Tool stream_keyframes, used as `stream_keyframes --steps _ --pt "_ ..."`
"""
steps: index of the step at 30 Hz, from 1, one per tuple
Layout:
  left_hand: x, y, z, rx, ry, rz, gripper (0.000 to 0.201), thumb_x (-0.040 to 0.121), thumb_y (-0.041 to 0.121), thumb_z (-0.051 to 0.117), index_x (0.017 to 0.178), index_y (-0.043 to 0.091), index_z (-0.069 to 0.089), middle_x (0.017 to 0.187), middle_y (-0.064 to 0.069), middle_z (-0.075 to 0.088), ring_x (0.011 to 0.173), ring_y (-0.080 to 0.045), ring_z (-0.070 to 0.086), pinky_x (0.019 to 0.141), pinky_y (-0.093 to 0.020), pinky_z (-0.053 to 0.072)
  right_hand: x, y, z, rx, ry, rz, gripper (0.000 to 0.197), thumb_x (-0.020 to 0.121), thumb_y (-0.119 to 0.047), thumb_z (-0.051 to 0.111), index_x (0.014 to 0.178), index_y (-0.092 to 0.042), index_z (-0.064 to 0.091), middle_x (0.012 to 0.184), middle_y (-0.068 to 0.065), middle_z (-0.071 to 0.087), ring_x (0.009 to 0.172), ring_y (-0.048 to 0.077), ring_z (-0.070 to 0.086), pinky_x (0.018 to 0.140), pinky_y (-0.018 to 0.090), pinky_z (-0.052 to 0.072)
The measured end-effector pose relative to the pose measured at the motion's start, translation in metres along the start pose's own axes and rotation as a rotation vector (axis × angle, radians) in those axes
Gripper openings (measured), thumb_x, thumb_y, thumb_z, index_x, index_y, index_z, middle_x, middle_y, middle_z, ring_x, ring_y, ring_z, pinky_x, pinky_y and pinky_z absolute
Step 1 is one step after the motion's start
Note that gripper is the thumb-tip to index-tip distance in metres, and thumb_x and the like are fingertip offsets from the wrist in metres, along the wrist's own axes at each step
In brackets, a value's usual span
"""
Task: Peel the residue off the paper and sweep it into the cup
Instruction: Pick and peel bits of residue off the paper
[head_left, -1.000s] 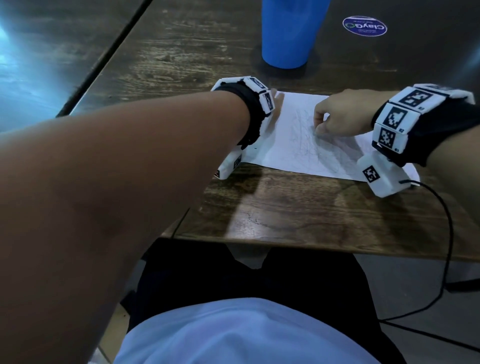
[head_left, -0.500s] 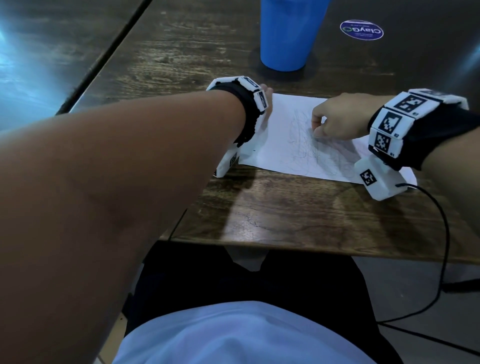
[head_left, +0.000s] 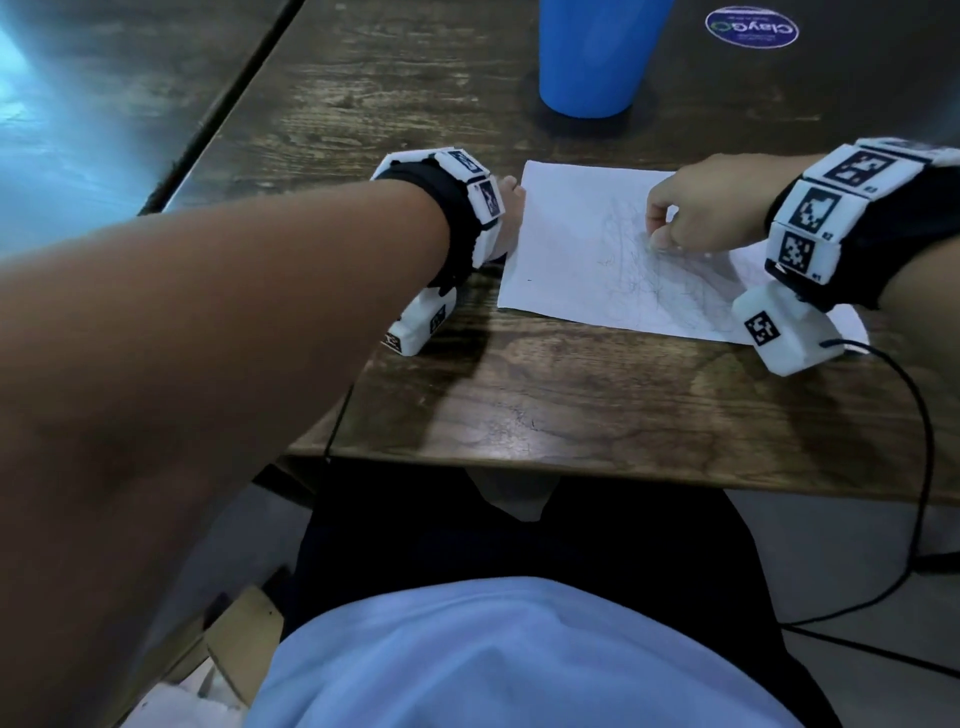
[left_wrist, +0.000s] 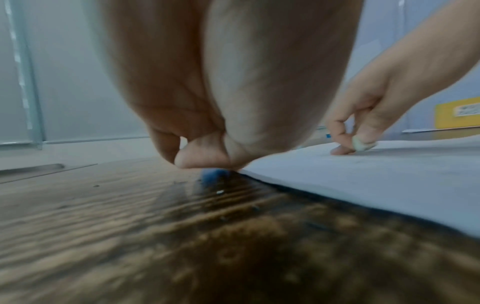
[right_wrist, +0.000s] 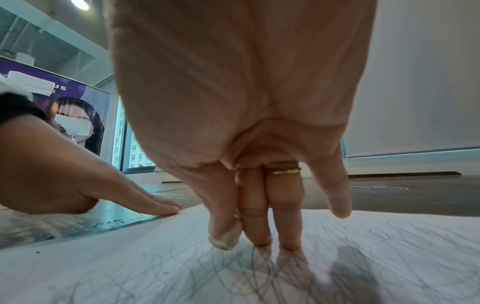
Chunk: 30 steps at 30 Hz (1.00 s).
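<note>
Here the bench (head_left: 597, 405) is dark, worn wood with a strong streaked grain, and a seam runs along its left side where another dark surface adjoins it. A white paper (head_left: 571, 249) covered in faint pencil scribbles lies flat near the front edge. The left hand (right_wrist: 135, 197) rests with straight, relaxed fingers flat on the wood, its fingertips touching the paper's left edge. The right hand (head_left: 696, 208) hovers over the middle of the sheet, thumb and forefinger pinching a small pale eraser (right_wrist: 228, 236) whose tip meets the scribbled area; its other fingers point down at the paper. A thin ring (right_wrist: 283, 170) sits on one of those fingers. Small dark crumbs of residue (right_wrist: 109, 223) are scattered on the wood just beside the paper's left edge, with a speck or two on the sheet itself. The blue cup (head_left: 597, 57) stands upright farther back on the bench, apart from the paper. A round blue sticker (head_left: 751, 27) is stuck to the bench to the cup's right. A black cable (head_left: 919, 467) trails from the right wrist unit over the front edge. In the room, the right wrist view shows a purple poster (right_wrist: 78, 115) on a wall, a window beside it, and a ceiling light; the left wrist view shows a pale wall and a yellow label (left_wrist: 459, 113).
</note>
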<state>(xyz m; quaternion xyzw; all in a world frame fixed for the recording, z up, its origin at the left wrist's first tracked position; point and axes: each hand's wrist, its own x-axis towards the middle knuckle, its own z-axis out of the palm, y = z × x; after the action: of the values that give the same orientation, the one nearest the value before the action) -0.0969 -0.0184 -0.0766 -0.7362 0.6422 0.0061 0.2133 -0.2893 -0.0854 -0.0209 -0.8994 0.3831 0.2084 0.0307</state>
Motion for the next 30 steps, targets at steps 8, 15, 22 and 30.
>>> stream_keyframes --steps 8,15,22,30 --pt "-0.061 0.000 -0.016 -0.159 -0.020 0.294 0.068 0.096 -0.007 0.037 0.152 0.032 0.043 0.160 -0.001 0.038 0.143 -0.026 0.040 0.115 -0.041 0.036 -0.001 -0.005 0.000 -0.018 0.000 0.007 0.013 0.101 -0.025 0.052 0.103 -0.019 0.063 0.087 -0.002 0.064 0.095 0.023 0.056 0.076 0.034 0.039" --pt "-0.089 -0.017 -0.022 -0.180 -0.003 0.264 0.030 0.096 0.003 0.058 0.110 0.021 0.079 0.126 0.000 0.070 0.113 -0.020 0.064 0.097 -0.038 0.051 -0.002 -0.009 -0.002 -0.042 -0.009 0.011 0.014 0.101 -0.022 0.051 0.104 -0.017 0.064 0.083 -0.003 0.064 0.092 0.023 0.057 0.074 0.033 0.040" --pt "-0.088 -0.012 -0.027 -0.157 0.028 0.267 0.069 0.094 -0.008 0.042 0.151 0.031 0.044 0.132 0.006 0.061 0.108 -0.021 0.058 0.078 -0.025 0.042 -0.002 -0.010 -0.002 -0.048 -0.013 0.014 0.015 0.099 -0.019 0.052 0.103 -0.015 0.066 0.091 0.002 0.068 0.094 0.024 0.058 0.075 0.034 0.041" --pt "-0.078 -0.013 -0.018 -0.199 0.029 0.300 0.037 0.089 -0.002 0.058 0.103 0.024 0.080 0.126 0.001 0.067 0.112 -0.025 0.063 0.095 -0.043 0.053 0.001 -0.008 0.000 -0.057 -0.008 0.011 0.015 0.098 -0.018 0.054 0.102 -0.013 0.068 0.095 0.005 0.068 0.094 0.026 0.059 0.073 0.035 0.042"
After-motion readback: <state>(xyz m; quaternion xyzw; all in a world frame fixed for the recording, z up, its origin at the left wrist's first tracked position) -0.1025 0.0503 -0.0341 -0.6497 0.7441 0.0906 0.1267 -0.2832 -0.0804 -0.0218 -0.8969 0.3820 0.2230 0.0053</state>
